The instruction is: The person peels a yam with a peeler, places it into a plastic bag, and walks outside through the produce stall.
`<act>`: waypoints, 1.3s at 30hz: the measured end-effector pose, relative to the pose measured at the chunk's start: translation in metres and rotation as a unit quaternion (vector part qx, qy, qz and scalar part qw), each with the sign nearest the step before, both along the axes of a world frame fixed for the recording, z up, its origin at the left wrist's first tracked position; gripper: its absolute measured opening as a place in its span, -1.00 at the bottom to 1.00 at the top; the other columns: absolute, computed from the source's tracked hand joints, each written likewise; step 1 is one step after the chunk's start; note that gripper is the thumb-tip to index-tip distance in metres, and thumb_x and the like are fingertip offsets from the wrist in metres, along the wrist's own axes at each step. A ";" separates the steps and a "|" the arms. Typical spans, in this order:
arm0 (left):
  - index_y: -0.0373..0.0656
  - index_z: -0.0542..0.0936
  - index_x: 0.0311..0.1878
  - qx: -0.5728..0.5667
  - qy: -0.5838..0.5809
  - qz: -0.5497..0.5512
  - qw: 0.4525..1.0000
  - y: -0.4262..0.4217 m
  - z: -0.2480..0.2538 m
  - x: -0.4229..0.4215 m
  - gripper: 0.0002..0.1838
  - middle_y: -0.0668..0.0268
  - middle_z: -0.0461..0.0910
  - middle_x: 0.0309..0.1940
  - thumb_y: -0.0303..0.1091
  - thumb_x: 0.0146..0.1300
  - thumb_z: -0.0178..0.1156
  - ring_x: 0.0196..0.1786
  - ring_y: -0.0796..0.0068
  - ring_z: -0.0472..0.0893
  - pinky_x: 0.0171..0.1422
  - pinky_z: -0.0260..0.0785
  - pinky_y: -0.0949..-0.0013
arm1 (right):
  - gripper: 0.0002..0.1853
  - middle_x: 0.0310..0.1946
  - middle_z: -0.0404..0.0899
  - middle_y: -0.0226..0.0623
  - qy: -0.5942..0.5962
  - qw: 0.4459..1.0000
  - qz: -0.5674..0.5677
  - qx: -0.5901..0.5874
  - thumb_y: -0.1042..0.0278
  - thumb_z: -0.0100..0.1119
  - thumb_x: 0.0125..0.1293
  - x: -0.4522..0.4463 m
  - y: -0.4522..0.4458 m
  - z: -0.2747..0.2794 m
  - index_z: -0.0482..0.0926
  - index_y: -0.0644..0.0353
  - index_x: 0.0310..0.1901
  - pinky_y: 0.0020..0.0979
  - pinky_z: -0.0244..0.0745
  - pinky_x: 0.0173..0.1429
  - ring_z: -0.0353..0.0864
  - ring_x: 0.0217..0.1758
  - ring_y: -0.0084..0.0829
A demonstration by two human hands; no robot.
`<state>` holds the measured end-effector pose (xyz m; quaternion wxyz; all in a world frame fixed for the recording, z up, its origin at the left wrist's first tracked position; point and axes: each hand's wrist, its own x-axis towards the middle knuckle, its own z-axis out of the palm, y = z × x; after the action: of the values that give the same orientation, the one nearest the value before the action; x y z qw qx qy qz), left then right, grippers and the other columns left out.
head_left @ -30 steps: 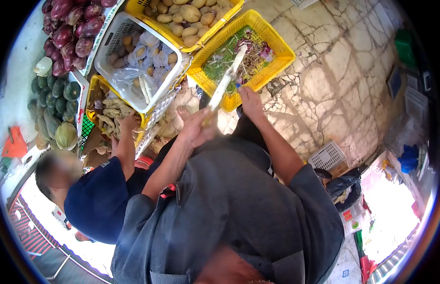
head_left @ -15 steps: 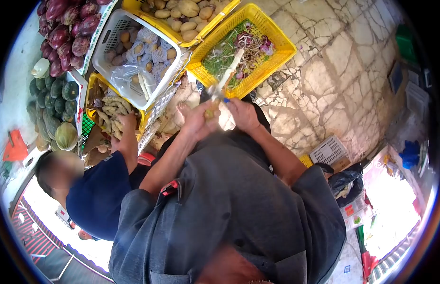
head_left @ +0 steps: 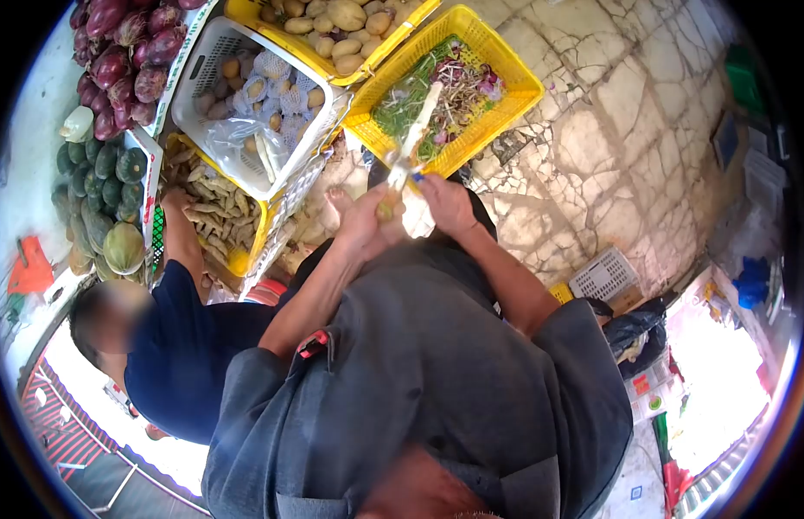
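My left hand (head_left: 367, 223) is closed around the near end of a long pale root vegetable (head_left: 422, 119), whose far end reaches over a yellow basket (head_left: 497, 121). My right hand (head_left: 448, 204) is closed on a small tool with a blue part (head_left: 417, 176), held against the vegetable near my left hand. The tool's head is blurred and its type is hard to tell. Green stems, pale roots and purple peelings (head_left: 458, 95) lie in the basket.
Left of me a co-worker (head_left: 181, 355) reaches into a yellow crate of ginger-like roots (head_left: 213, 203). Beyond are a white crate (head_left: 184, 104), potatoes (head_left: 350, 39), red onions (head_left: 112, 65) and green squashes (head_left: 95, 177). A black bag (head_left: 637, 329) sits at right.
My right hand has come back from over the basket toward my left hand, and the vegetable has drawn nearer my body. The co-worker's hand has moved left across the root crate.
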<state>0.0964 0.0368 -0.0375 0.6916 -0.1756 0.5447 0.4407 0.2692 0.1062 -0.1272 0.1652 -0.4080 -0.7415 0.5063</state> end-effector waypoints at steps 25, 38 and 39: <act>-0.05 0.43 0.12 0.046 -0.066 0.052 0.995 -0.002 0.024 -0.006 -0.66 0.38 0.42 -0.36 -0.01 0.57 -0.08 -0.59 0.62 0.29 -0.55 0.18 0.47 | -0.69 -0.37 0.61 0.11 -0.071 0.979 -0.185 -0.041 0.16 0.02 0.55 0.003 0.047 -0.075 0.58 0.27 -0.12 -0.05 0.51 -0.18 0.65 -0.28 0.11; -0.14 0.41 -0.05 0.052 -0.168 0.158 0.972 0.004 0.010 -0.008 -0.63 0.45 0.34 -0.40 0.03 0.55 -0.03 -0.64 0.69 0.25 -0.60 0.13 0.54 | -0.83 -0.15 0.66 -0.19 -0.062 0.996 0.066 0.020 0.26 0.09 0.44 -0.013 0.008 -0.004 0.60 0.04 -0.03 -0.16 0.62 -0.26 0.70 -0.29 -0.12; -0.14 0.42 -0.03 0.068 -0.187 0.149 0.969 -0.002 0.008 -0.010 -0.63 0.46 0.33 -0.40 0.02 0.55 -0.03 -0.64 0.69 0.25 -0.61 0.13 0.54 | -0.79 -0.22 0.66 -0.14 -0.005 0.996 0.000 0.085 0.26 0.09 0.44 -0.012 0.020 -0.003 0.60 0.04 0.03 -0.14 0.62 -0.28 0.69 -0.36 -0.08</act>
<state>0.0862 0.0344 -0.0291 0.7179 -0.2868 0.3419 0.5342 0.2572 0.1264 -0.1304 0.1954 -0.3952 -0.7827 0.4394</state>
